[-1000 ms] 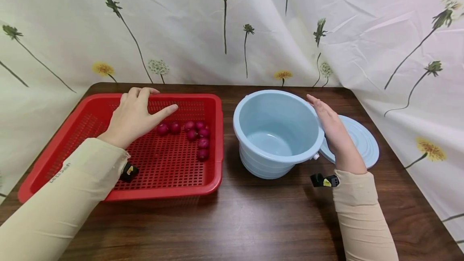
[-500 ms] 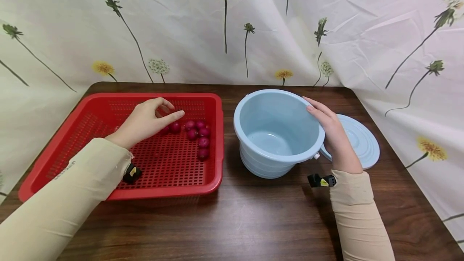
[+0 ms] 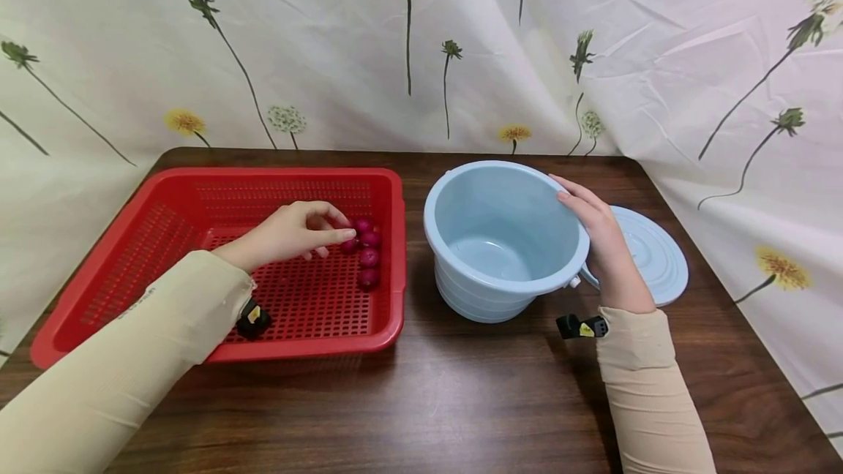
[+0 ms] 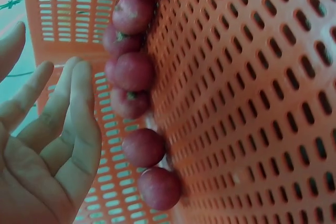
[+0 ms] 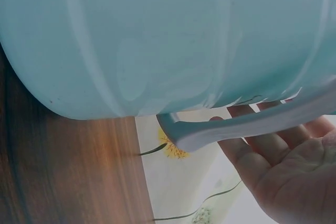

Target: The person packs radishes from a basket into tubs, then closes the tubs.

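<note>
Several round, purple-red radishes [image 3: 369, 258] lie near the right end of a red slotted plastic basket [image 3: 369, 346]; some show small green stem ends in the left wrist view. Just left of them, inside the basket, is my left hand [image 3: 290, 234]. Its fingertips overlap the nearest radish in the head view. In the left wrist view these loosely bent fingers [image 4: 81, 98] hold nothing and stand apart from the radishes [image 4: 143, 147]. My right hand [image 3: 609, 254] grips the rim of a light blue bucket [image 3: 484, 307], whose inside bears nothing. The bucket's handle [image 5: 236, 132] passes in front of that hand's fingers.
A round light blue lid [image 3: 655, 254] lies on the dark wooden table [image 3: 428, 401], right of the bucket and partly hidden by my right hand. Behind the table hangs a white cloth [image 3: 329, 57] with a dandelion print. The basket stands to the bucket's left.
My left hand has moved right and down into the basket, toward the radishes, its fingers bending more. My right hand has come from beside the bucket onto its rim.
</note>
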`<state>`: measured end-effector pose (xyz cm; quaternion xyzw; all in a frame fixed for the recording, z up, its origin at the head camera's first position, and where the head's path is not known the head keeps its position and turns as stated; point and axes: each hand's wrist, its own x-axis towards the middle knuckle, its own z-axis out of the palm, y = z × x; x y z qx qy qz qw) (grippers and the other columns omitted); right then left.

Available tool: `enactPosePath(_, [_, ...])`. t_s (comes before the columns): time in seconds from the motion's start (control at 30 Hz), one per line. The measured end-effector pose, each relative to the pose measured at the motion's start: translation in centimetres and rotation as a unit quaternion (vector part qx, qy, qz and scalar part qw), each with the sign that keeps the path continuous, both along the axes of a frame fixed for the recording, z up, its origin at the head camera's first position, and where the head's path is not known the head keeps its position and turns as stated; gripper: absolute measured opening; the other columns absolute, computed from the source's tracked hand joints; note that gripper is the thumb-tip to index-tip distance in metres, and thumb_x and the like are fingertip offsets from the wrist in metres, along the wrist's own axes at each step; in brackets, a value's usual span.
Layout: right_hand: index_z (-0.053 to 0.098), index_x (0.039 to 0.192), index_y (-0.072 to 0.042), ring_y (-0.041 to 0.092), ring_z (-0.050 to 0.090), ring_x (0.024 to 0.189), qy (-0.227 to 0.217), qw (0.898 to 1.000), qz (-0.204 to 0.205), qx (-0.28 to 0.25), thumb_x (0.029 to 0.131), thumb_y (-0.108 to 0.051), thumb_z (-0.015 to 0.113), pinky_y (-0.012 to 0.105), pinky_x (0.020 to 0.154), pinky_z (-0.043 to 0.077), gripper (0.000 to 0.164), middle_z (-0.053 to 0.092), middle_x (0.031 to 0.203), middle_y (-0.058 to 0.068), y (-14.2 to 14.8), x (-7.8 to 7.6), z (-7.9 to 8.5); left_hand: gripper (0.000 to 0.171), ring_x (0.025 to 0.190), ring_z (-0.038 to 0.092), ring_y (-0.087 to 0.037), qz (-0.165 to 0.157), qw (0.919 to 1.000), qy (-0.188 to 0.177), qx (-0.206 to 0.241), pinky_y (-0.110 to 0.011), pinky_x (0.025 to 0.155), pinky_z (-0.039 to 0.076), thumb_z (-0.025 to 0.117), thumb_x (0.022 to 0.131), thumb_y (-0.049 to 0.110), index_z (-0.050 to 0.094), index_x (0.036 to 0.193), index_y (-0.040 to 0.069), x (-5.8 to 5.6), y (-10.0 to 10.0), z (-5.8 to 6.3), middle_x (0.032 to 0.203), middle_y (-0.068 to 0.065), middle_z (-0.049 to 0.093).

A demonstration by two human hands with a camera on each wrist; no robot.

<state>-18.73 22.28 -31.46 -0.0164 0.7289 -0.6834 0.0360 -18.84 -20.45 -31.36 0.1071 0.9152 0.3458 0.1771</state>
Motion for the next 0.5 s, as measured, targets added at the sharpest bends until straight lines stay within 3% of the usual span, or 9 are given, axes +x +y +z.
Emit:
enactPosePath(0.3, [0.045, 0.149, -0.014, 0.011, 0.050, 0.127, 0.004, 1.000, -0.001, -0.011, 0.101, -0.036, 0.053, 0.016, 0.093, 0.047, 0.053, 0.051, 0.143, 0.001, -0.1, -0.1, -0.1, 0.049, 0.081, 0.072, -0.021, -0.067, 0.9927, -0.094, 0.033, -0.034, 0.069, 0.058, 0.068, 0.094, 0.036, 0.057, 0.131, 0.006, -0.4, 0.5, -1.0, 0.108, -0.014, 0.072])
enactPosePath(0.5, [0.046, 0.149, -0.016, 0.013, 0.049, 0.129, 0.000, 1.000, -0.004, -0.004, 0.101, -0.038, 0.052, 0.015, 0.093, 0.047, 0.053, 0.049, 0.147, 0.004, 0.1, -0.1, -0.1, 0.053, 0.083, 0.072, -0.022, -0.087, 0.9856, -0.139, 0.041, -0.037, 0.069, 0.060, 0.071, 0.092, 0.033, 0.055, 0.134, 0.005, -0.3, 1.1, -1.1, 0.102, -0.015, 0.071])
